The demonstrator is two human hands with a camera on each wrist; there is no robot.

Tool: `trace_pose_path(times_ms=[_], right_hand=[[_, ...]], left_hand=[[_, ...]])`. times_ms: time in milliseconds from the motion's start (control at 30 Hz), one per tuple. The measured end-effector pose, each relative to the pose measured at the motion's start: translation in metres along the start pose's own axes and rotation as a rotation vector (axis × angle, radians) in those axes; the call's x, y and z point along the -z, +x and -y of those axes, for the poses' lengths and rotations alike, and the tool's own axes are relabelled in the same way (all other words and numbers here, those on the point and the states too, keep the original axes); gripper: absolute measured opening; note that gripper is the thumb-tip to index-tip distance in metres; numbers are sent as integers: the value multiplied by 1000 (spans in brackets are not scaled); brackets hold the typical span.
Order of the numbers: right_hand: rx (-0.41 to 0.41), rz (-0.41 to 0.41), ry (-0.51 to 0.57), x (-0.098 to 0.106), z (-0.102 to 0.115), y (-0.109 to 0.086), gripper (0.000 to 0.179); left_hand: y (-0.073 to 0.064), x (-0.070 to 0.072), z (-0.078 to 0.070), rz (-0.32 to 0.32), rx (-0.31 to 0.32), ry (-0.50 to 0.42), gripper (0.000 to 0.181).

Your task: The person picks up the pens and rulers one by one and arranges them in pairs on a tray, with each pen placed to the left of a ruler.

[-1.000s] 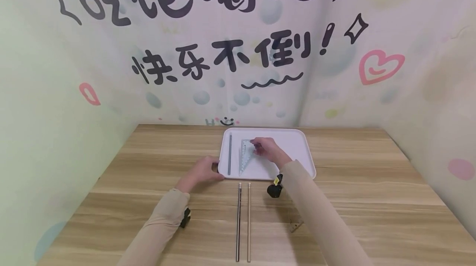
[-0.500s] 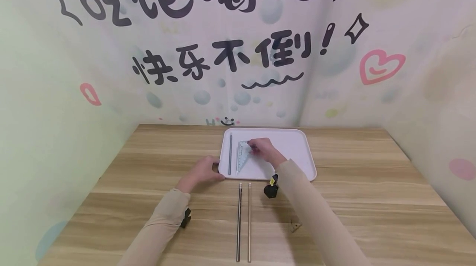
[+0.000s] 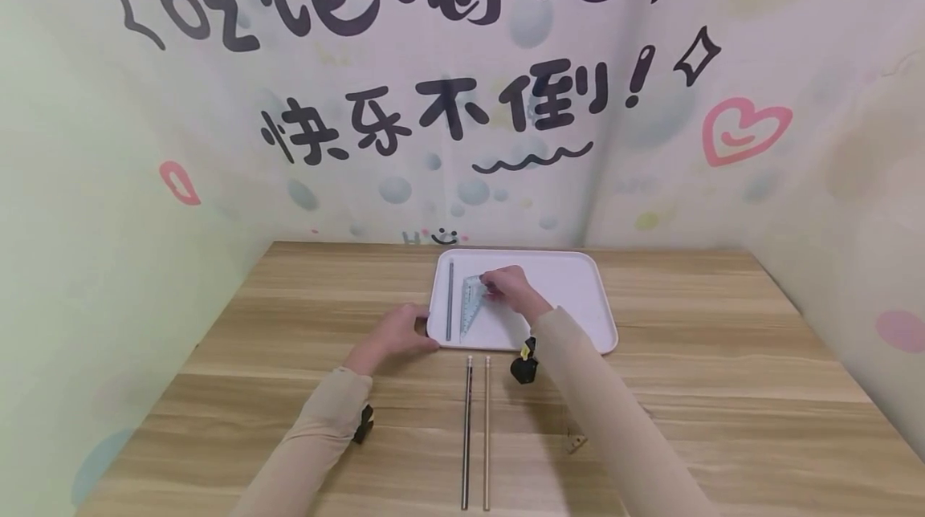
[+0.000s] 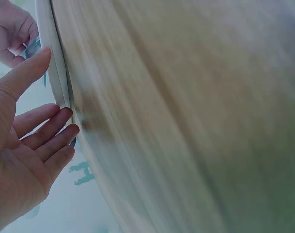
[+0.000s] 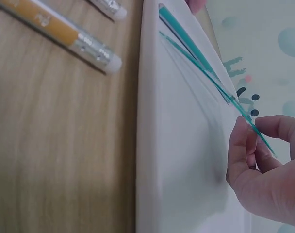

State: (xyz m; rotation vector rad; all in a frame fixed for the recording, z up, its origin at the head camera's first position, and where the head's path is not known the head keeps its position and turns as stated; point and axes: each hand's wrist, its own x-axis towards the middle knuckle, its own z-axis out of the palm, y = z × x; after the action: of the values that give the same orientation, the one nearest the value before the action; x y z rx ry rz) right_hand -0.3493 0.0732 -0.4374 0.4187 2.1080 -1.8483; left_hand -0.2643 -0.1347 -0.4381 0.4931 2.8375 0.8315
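Observation:
My right hand point(image 3: 511, 292) pinches a clear bluish set square point(image 3: 471, 307) by its upper right part, over the white tray point(image 3: 571, 300). In the right wrist view the set square point(image 5: 198, 68) is seen edge-on, tilted and partly raised above the tray floor, between thumb and fingers. A grey-green pencil point(image 3: 450, 300) lies in the tray along its left side, just left of the set square. At the tray's front left corner, my left hand point(image 3: 396, 330) rests with thumb and relaxed fingers touching the rim, as the left wrist view point(image 4: 28, 141) also shows.
Two pencils, one dark point(image 3: 466, 437) and one wood-coloured point(image 3: 486, 437), lie side by side on the wooden table point(image 3: 289, 292) in front of the tray. A small beige piece point(image 3: 576, 443) with dark dots is near my right forearm. A printed cloth point(image 3: 405, 188) hangs behind.
My right hand has moved slightly left with the set square, bringing it closer to the pencil in the tray. The set square has tilted a little. My left hand stays at the rim.

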Motion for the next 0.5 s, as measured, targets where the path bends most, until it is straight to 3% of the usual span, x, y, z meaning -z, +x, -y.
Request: trace_pose_path(times_ms=[500], right_hand=[[-10,-43,-24,-6,1,1,30]], left_hand=[[-2,2,-4,-7,-17,9,35]])
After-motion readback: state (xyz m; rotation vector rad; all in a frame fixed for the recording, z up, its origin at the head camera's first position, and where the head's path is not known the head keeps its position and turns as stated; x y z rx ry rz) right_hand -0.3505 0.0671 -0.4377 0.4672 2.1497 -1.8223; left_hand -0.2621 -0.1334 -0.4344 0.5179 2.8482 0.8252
